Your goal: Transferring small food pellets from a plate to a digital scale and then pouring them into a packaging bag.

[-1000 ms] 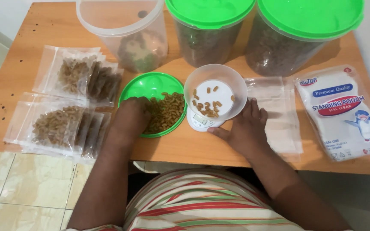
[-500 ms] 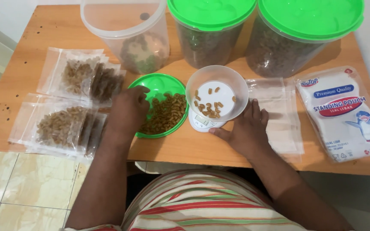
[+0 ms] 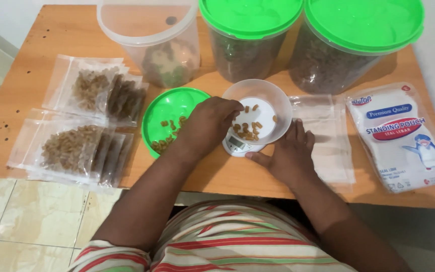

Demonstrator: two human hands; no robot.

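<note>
Here, from the head camera, I see the left hand [image 3: 208, 123] reaching across the green lid [image 3: 169, 113] to the rim of the clear bowl [image 3: 273, 103], its fingers bunched together over the brown pellets [image 3: 247, 128] that lie in the bowl; whether any pellet is pinched between them I cannot tell. The bowl sits on a small white scale [image 3: 236, 146], whose display pokes out at the near edge. More pellets rest on the green lid, partly hidden under the wrist.

The right hand [image 3: 288, 153] lies flat on the wooden table [image 3: 36, 50], fingers loosely spread, thumb touching the scale's base and fingertips just beside the bowl. Under and beside it lies a stack of empty clear pouches [image 3: 328, 141]. Further right is a white packet of pouches [image 3: 404, 136].

At the left side I count filled clear bags [image 3: 76, 146] of pellets, overlapping in two groups. Along the far edge stand an open clear tub [image 3: 152, 35] and two tall jars with green lids [image 3: 250, 35], both dark with contents. A striped shirt [image 3: 217, 242] fills the bottom of the view.
</note>
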